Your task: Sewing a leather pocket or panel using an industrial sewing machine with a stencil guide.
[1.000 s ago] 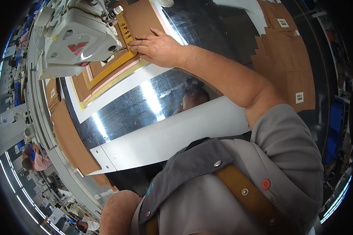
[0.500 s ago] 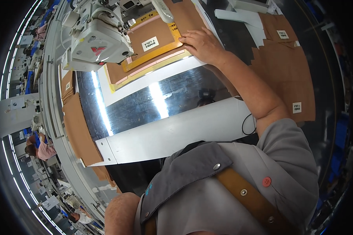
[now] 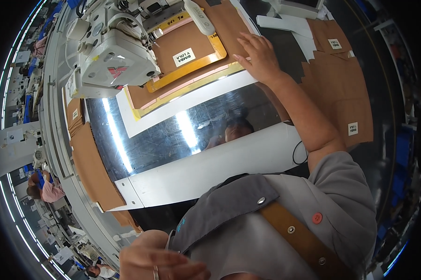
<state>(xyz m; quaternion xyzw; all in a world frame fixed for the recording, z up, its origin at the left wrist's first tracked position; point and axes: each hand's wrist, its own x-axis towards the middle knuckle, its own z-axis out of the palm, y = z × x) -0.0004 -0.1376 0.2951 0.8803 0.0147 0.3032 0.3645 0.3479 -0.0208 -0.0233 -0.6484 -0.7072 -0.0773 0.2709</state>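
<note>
My right hand [image 3: 261, 60] has its fingers apart on a brown panel [image 3: 226, 23], just right of a yellow rectangular frame [image 3: 188, 65]. Inside that frame lies brown material with a white label [image 3: 183, 56]; pink and pale yellow strips [image 3: 191, 81] edge the piece below it. A white sewing machine head [image 3: 110, 51] stands over the frame's left side, and a white elongated part [image 3: 198, 16] hangs over its upper right corner. Low in the picture my left hand [image 3: 166, 263] is blurred in front of my body, a thin silvery object at it; what it holds is unclear.
Brown cut panels are stacked at the right [image 3: 336, 93] and left [image 3: 91, 163]. A reflective metal plate [image 3: 154, 144] and white table edge [image 3: 210, 172] lie nearest me. A black cable loop [image 3: 298, 154] hangs at the right. Co-workers [image 3: 49, 189] sit far left.
The yellow frame has shifted right relative to the machine head. My right hand has moved right off the frame onto the panel. My left hand has come up into view at the bottom.
</note>
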